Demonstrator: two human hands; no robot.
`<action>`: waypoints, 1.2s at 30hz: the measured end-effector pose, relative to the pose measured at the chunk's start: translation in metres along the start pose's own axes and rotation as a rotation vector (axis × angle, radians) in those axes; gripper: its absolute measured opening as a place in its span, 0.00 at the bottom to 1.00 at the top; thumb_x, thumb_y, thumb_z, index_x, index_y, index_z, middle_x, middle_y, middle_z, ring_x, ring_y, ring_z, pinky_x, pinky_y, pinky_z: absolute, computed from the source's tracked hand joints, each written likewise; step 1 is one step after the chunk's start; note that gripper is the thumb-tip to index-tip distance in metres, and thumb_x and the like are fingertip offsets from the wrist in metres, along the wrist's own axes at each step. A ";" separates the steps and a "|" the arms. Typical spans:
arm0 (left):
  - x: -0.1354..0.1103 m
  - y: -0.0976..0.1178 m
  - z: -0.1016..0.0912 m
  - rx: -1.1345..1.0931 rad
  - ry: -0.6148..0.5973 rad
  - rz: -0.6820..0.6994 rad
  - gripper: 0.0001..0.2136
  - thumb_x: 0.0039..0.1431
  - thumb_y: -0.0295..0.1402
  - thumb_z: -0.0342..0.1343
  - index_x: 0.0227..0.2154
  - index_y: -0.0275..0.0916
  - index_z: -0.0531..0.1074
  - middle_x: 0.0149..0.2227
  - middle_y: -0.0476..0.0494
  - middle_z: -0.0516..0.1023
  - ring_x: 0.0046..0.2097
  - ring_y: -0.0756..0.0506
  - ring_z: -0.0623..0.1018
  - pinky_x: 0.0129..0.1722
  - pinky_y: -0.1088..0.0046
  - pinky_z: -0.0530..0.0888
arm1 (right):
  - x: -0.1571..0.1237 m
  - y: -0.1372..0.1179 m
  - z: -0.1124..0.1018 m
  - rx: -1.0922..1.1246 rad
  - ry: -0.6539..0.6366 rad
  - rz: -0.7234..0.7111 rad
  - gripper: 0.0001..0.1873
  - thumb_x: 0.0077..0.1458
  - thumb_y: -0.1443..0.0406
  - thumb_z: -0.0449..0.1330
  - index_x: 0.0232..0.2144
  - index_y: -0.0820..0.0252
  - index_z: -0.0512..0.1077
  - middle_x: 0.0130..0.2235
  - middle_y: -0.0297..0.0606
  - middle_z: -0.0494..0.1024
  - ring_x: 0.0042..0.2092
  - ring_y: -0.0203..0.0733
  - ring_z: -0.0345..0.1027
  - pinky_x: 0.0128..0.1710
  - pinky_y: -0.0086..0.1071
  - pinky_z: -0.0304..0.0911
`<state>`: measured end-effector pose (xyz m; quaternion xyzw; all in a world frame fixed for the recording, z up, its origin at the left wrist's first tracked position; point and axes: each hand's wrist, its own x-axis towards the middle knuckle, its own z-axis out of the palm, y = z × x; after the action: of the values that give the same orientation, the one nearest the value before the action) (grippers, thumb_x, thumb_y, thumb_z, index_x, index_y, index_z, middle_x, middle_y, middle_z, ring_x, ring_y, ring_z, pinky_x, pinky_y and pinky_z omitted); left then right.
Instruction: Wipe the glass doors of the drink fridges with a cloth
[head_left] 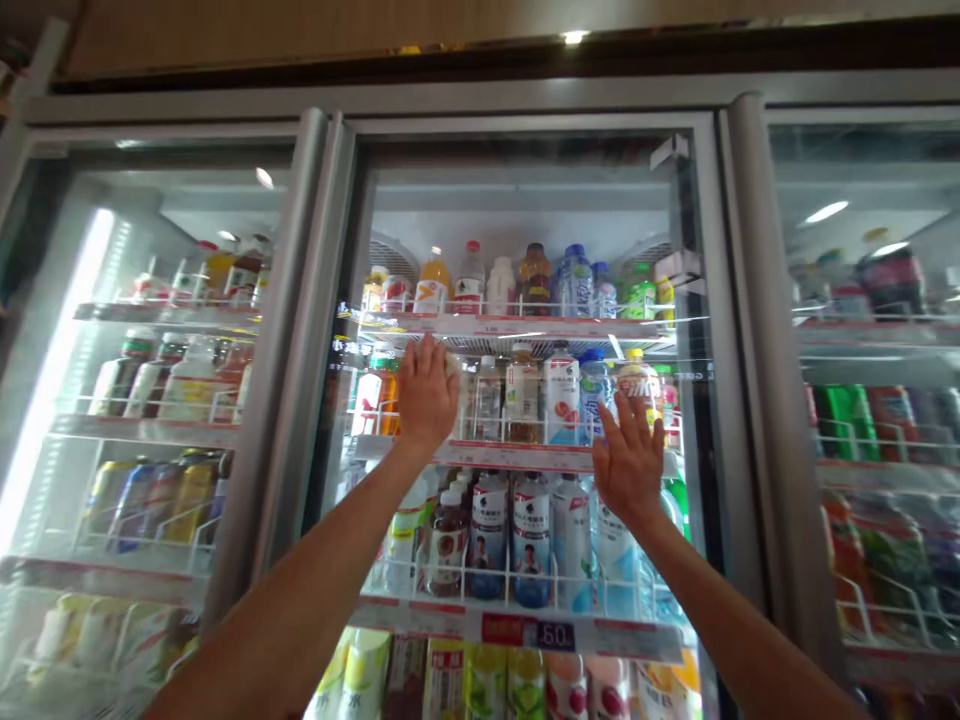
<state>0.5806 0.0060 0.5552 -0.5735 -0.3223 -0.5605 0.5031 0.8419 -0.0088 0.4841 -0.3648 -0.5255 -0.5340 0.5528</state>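
Both my arms reach up to the middle glass door [517, 165] of a drinks fridge. Toward the door's left side, my left hand [427, 392] is raised with its fingers stretched out and close together, in front of the second shelf [517, 457]. On the right side, my right hand [630, 460] is open a little lower, fingers spread. Both palms face the glass; whether they press on it I cannot tell. Behind the glass, a white-labelled bottle [562, 392] and a blue-capped bottle [596, 395] stand between my hands. My hands hide some bottles.
Closed glass doors flank this one, behind the left handle bar [296, 300] and right handle bar [784, 350]. More shelves hold bottles and cans, including dark-blue-based bottles [531, 540] below. A price tag [555, 636] sits on the lower shelf edge. Wooden panelling [300, 35] runs above.
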 end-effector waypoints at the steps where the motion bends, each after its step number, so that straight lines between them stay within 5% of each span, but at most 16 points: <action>1: -0.001 0.004 0.001 0.010 0.015 -0.039 0.21 0.60 0.31 0.44 0.55 0.30 0.59 0.61 0.36 0.57 0.65 0.39 0.46 0.61 0.54 0.54 | 0.000 0.000 0.000 0.002 -0.005 0.004 0.26 0.57 0.63 0.48 0.58 0.56 0.57 0.62 0.43 0.57 0.64 0.47 0.42 0.61 0.50 0.40; 3: -0.011 0.029 0.002 -0.012 -0.035 0.130 0.20 0.60 0.31 0.43 0.55 0.30 0.60 0.61 0.37 0.58 0.65 0.40 0.46 0.61 0.55 0.55 | 0.000 0.000 0.000 0.010 -0.008 0.013 0.26 0.57 0.63 0.48 0.59 0.55 0.56 0.62 0.42 0.56 0.64 0.47 0.42 0.61 0.50 0.39; 5: -0.024 0.055 0.002 -0.066 -0.128 0.455 0.20 0.61 0.31 0.42 0.55 0.34 0.59 0.61 0.42 0.58 0.65 0.43 0.45 0.61 0.60 0.55 | -0.001 0.000 0.000 0.023 -0.003 0.019 0.26 0.57 0.63 0.48 0.59 0.55 0.56 0.62 0.42 0.56 0.64 0.47 0.42 0.61 0.50 0.40; 7: -0.030 0.059 0.000 -0.084 -0.202 0.608 0.20 0.61 0.31 0.42 0.56 0.37 0.58 0.61 0.45 0.57 0.65 0.45 0.45 0.62 0.62 0.55 | -0.001 0.000 -0.001 0.044 0.002 0.019 0.26 0.57 0.64 0.48 0.59 0.54 0.56 0.62 0.41 0.57 0.64 0.46 0.43 0.61 0.49 0.40; 9: -0.030 0.034 -0.006 -0.045 -0.198 0.479 0.20 0.61 0.31 0.42 0.57 0.36 0.58 0.61 0.44 0.58 0.65 0.45 0.45 0.62 0.62 0.54 | -0.001 0.001 -0.002 0.068 0.001 0.020 0.26 0.57 0.64 0.48 0.59 0.54 0.56 0.62 0.40 0.57 0.64 0.46 0.43 0.61 0.49 0.40; 12: -0.035 -0.023 -0.019 0.054 -0.037 0.062 0.22 0.61 0.31 0.43 0.58 0.34 0.55 0.61 0.38 0.56 0.65 0.42 0.47 0.61 0.57 0.55 | -0.001 0.001 -0.002 0.090 -0.009 0.029 0.26 0.57 0.63 0.48 0.58 0.53 0.56 0.62 0.40 0.56 0.64 0.46 0.42 0.61 0.50 0.40; 14: -0.052 -0.038 -0.027 0.098 0.035 -0.055 0.24 0.61 0.31 0.43 0.60 0.33 0.51 0.62 0.35 0.54 0.65 0.41 0.47 0.60 0.54 0.57 | -0.001 0.001 -0.001 0.095 -0.005 0.031 0.26 0.57 0.63 0.48 0.58 0.54 0.57 0.62 0.40 0.56 0.64 0.47 0.43 0.61 0.50 0.39; 16: -0.077 -0.029 -0.034 0.102 0.003 -0.001 0.25 0.61 0.30 0.43 0.61 0.32 0.48 0.62 0.33 0.53 0.65 0.40 0.47 0.59 0.54 0.58 | -0.002 0.002 -0.001 0.091 0.002 0.025 0.24 0.57 0.62 0.49 0.57 0.55 0.59 0.62 0.41 0.57 0.64 0.48 0.44 0.61 0.50 0.40; 20: -0.111 -0.008 -0.043 0.023 -0.226 0.324 0.26 0.60 0.28 0.43 0.61 0.35 0.48 0.61 0.38 0.57 0.65 0.41 0.48 0.59 0.58 0.60 | -0.002 0.003 -0.002 0.092 0.008 0.027 0.22 0.57 0.62 0.48 0.54 0.57 0.63 0.60 0.42 0.60 0.63 0.48 0.47 0.61 0.48 0.41; 26: -0.121 -0.050 -0.053 0.157 0.007 -0.136 0.27 0.60 0.28 0.42 0.62 0.33 0.44 0.63 0.32 0.50 0.65 0.39 0.45 0.59 0.52 0.59 | 0.000 -0.001 -0.003 0.081 -0.007 0.043 0.22 0.57 0.61 0.48 0.54 0.57 0.63 0.60 0.42 0.61 0.63 0.48 0.46 0.61 0.48 0.40; 32: -0.162 -0.029 -0.061 -0.032 -0.269 0.356 0.27 0.59 0.28 0.44 0.61 0.34 0.48 0.61 0.38 0.57 0.65 0.42 0.48 0.60 0.60 0.59 | -0.012 -0.005 -0.006 0.065 -0.056 0.078 0.24 0.58 0.61 0.46 0.56 0.60 0.61 0.61 0.45 0.58 0.64 0.49 0.44 0.61 0.50 0.38; 36: -0.178 -0.051 -0.072 0.072 -0.108 0.091 0.28 0.60 0.26 0.43 0.62 0.35 0.43 0.63 0.34 0.52 0.65 0.40 0.48 0.58 0.54 0.62 | -0.031 -0.019 -0.009 0.052 -0.088 0.129 0.27 0.58 0.60 0.46 0.58 0.61 0.57 0.62 0.47 0.55 0.64 0.49 0.43 0.61 0.51 0.37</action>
<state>0.4813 -0.0125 0.3843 -0.5985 -0.3426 -0.4931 0.5304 0.8289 -0.0138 0.4497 -0.4067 -0.5384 -0.4669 0.5716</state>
